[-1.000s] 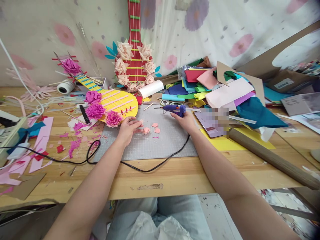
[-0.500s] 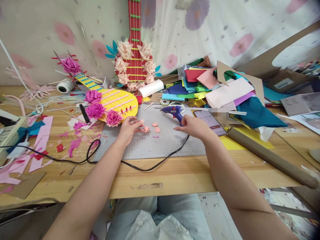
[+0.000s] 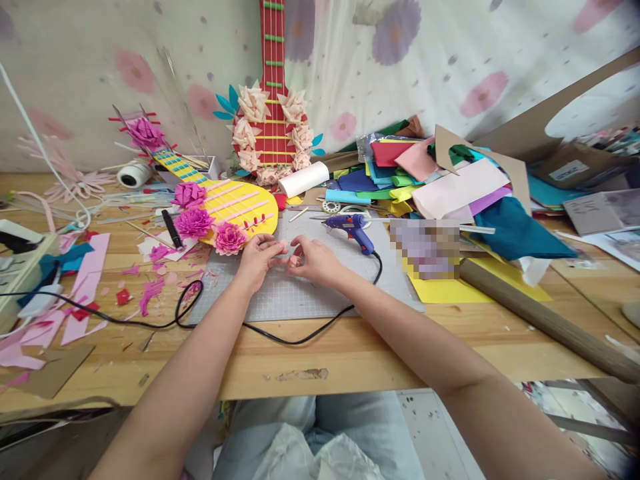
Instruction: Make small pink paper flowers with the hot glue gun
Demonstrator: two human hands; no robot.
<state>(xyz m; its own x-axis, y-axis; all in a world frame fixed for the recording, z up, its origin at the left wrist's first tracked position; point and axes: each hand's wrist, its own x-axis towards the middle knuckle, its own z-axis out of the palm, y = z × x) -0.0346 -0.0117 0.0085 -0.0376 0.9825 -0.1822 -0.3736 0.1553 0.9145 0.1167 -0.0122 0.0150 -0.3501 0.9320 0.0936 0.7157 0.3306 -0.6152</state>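
Observation:
Over the grey cutting mat (image 3: 270, 300), my left hand (image 3: 257, 262) pinches a small peach paper flower (image 3: 295, 255). My right hand (image 3: 317, 261) has its thumb and fingers closed on the same flower from the other side, hiding most of it. The loose peach petals on the mat are covered by this hand. A purple hot glue gun (image 3: 353, 229) lies on its side beyond my right hand, its black cord (image 3: 320, 337) looping back across the table. Just behind my left hand is a yellow paper guitar (image 3: 250, 200) with magenta paper flowers (image 3: 230, 237).
A red guitar (image 3: 273, 137) with pale paper flowers stands against the curtain. Coloured paper (image 3: 395, 153) is heaped at the back right. A brown roller (image 3: 540, 317) lies on the right. Pink scraps (image 3: 150, 293) and a power strip (image 3: 23, 267) are on the left.
My right hand has let go of the glue gun, leaving it on the mat, and has moved left to the flower. My left hand has stayed nearly in place.

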